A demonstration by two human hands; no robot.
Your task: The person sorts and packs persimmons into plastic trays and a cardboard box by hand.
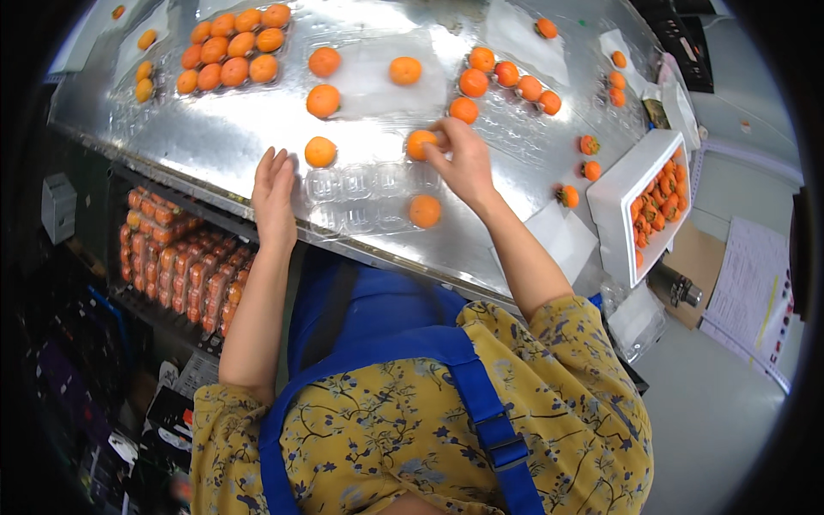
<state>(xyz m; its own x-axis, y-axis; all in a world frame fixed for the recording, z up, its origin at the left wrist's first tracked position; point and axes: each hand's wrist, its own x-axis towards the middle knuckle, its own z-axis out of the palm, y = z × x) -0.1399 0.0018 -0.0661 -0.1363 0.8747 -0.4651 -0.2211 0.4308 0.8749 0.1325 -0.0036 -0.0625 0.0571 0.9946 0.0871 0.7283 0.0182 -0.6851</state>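
Before me on the metal table (470, 248) lies a clear plastic fruit tray (357, 183) with rows of moulded cups. My right hand (462, 161) has its fingertips on an orange persimmon (420, 145) at the tray's far right corner. Another persimmon (425, 211) sits in the near right cup, and one more (320, 152) is at the far left. By the tray's left side my left hand (273, 193) is raised with fingers extended, holding nothing; whether it touches the tray I cannot tell. Beyond, persimmons (323, 101) rest around a white sheet (376, 80).
A full tray of persimmons (235, 71) stands at the far left. Partly filled trays (515, 129) lie to the right. A white foam box (615, 193) of persimmons leans at the table's right edge, with loose persimmons (589, 145) beside it. Packed trays (187, 270) are stacked below left.
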